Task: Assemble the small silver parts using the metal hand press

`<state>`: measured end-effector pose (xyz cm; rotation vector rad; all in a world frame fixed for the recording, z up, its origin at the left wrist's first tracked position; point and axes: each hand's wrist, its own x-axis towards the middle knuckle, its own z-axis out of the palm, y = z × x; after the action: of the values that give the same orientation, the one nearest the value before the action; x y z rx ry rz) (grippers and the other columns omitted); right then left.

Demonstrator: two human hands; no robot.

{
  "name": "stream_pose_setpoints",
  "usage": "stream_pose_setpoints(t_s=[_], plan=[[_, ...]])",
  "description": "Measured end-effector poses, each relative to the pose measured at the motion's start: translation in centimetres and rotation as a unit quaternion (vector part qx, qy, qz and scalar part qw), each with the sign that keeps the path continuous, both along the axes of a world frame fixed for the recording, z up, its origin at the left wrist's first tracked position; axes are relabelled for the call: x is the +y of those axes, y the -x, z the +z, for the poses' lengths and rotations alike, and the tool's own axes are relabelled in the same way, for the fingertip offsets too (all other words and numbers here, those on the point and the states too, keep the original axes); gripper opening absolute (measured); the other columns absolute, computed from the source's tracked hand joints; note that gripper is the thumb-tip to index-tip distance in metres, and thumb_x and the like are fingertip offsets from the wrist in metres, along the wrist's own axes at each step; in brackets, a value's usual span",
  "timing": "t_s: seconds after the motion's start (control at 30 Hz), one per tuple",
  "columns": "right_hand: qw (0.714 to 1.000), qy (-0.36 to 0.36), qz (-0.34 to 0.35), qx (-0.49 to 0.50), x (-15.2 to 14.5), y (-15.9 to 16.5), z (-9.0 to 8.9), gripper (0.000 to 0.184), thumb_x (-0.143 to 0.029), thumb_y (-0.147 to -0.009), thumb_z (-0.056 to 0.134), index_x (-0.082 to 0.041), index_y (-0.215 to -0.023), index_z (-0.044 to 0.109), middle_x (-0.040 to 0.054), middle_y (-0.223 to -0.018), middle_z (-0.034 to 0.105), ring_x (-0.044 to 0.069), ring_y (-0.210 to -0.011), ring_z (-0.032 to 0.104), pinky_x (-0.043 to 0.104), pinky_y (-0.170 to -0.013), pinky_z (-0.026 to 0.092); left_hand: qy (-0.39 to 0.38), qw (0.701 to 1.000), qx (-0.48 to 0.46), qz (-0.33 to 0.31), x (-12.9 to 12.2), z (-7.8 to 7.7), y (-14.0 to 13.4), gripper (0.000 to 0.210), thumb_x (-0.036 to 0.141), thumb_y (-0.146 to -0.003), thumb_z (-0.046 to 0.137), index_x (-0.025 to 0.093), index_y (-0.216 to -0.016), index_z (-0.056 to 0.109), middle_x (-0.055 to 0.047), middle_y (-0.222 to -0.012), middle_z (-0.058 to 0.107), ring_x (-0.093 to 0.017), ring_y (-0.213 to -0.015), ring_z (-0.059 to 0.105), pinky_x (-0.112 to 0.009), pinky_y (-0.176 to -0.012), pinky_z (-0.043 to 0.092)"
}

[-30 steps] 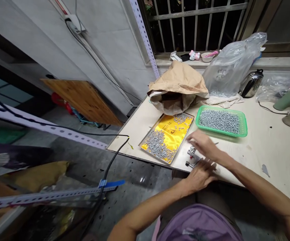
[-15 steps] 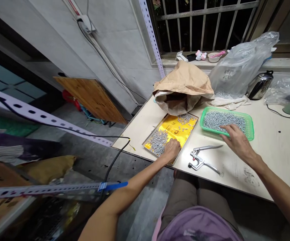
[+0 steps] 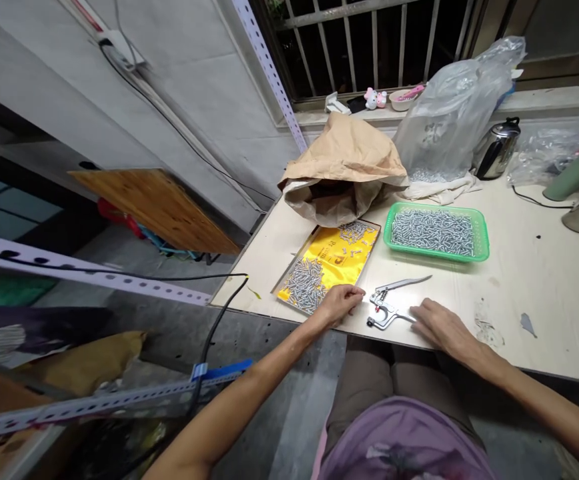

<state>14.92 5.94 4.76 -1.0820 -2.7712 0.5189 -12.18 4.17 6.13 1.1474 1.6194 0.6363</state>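
Observation:
My left hand point(image 3: 340, 305) is closed in a pinch at the near right corner of a shallow tray point(image 3: 369, 257) lined with yellow cloth. Whatever its fingers hold is too small to make out. Heaps of small silver metal pieces point(image 3: 305, 283) lie on the cloth. Right of that hand, silver hand pliers point(image 3: 388, 313) with a C-shaped jaw rest on the table, handles spread. My right hand point(image 3: 442, 328) is over the end of the lower handle and hides it, fingers stretched out. Behind it stands a green plastic basket point(image 3: 480, 250) filled with similar metal pieces.
A brown paper bag point(image 3: 342, 150) lies with its mouth towards me behind the tray. Further back are a clear plastic bag point(image 3: 444, 107) and a steel kettle point(image 3: 498, 148). A black cable point(image 3: 219, 327) hangs by the table's left edge.
My right hand has come from the green basket down to the pliers' lower handle. My left hand has moved from the tray to its near corner. The view has shifted slightly.

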Motion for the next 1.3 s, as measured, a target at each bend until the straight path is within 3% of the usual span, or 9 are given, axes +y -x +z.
stream_pose_setpoints(t_s=[0.17,0.4,0.63,0.83,1.0,1.3], plan=[[0.996,0.011,-0.011,-0.087,-0.4,0.7,-0.4,0.016,-0.016,-0.093,0.048,-0.017,-0.084,0.061,0.0054,-0.083,0.058,0.017,-0.079,0.056,0.026,-0.068,0.040,0.043,0.997,0.058,-0.022,-1.2,-0.6,-3.1,0.020,0.027,-0.071,0.062,0.011,-0.079,0.071,0.001,-0.057,0.062,-0.010,-0.051,0.053,-0.019,-0.051,0.037],[0.992,0.001,-0.026,-0.124,-0.6,0.8,-0.2,0.018,-0.017,-0.095,0.047,-0.016,-0.085,0.063,0.0060,-0.085,0.059,0.016,-0.079,0.056,0.026,-0.066,0.036,0.072,0.992,0.105,-0.004,-0.9,-1.3,-3.8,0.020,0.030,-0.067,0.066,0.012,-0.072,0.074,-0.001,-0.063,0.068,-0.013,-0.061,0.057,-0.020,-0.056,0.038],[0.994,-0.012,-0.027,-0.108,-0.8,0.4,-1.5,0.021,-0.018,-0.096,0.043,-0.016,-0.085,0.061,0.0057,-0.085,0.058,0.017,-0.078,0.055,0.028,-0.065,0.034,0.120,0.982,0.142,-0.020,-0.7,-1.2,-4.0,0.026,0.037,-0.063,0.070,0.011,-0.061,0.071,0.005,-0.044,0.049,-0.008,-0.048,0.038,-0.021,-0.048,0.024],[0.994,0.007,-0.034,-0.103,-1.0,0.5,-1.4,0.019,-0.015,-0.096,0.043,-0.017,-0.085,0.059,0.0052,-0.087,0.058,0.016,-0.080,0.055,0.026,-0.064,0.034,0.151,0.983,0.103,-0.037,-0.7,-1.1,-3.9,0.025,0.035,-0.061,0.073,0.010,-0.061,0.067,0.009,-0.039,0.037,-0.004,-0.041,0.029,-0.020,-0.045,0.021],[0.994,0.025,-0.036,-0.101,-1.3,0.7,-0.7,0.018,-0.009,-0.093,0.043,-0.017,-0.086,0.058,0.0062,-0.090,0.057,0.016,-0.080,0.055,0.027,-0.062,0.034,0.211,0.977,0.025,-0.026,-1.4,-2.0,-3.6,0.030,0.039,-0.064,0.073,0.011,-0.060,0.062,0.008,-0.039,0.042,-0.005,-0.036,0.033,-0.019,-0.041,0.025],[0.994,0.032,-0.025,-0.104,-1.2,0.5,-0.5,0.018,-0.013,-0.094,0.042,-0.016,-0.091,0.060,0.0090,-0.095,0.059,0.018,-0.085,0.056,0.027,-0.069,0.040,0.237,0.971,0.028,-0.015,-2.0,-2.4,-3.5,0.036,0.042,-0.067,0.074,0.012,-0.058,0.057,0.006,-0.041,0.048,-0.005,-0.035,0.043,-0.017,-0.039,0.033]])
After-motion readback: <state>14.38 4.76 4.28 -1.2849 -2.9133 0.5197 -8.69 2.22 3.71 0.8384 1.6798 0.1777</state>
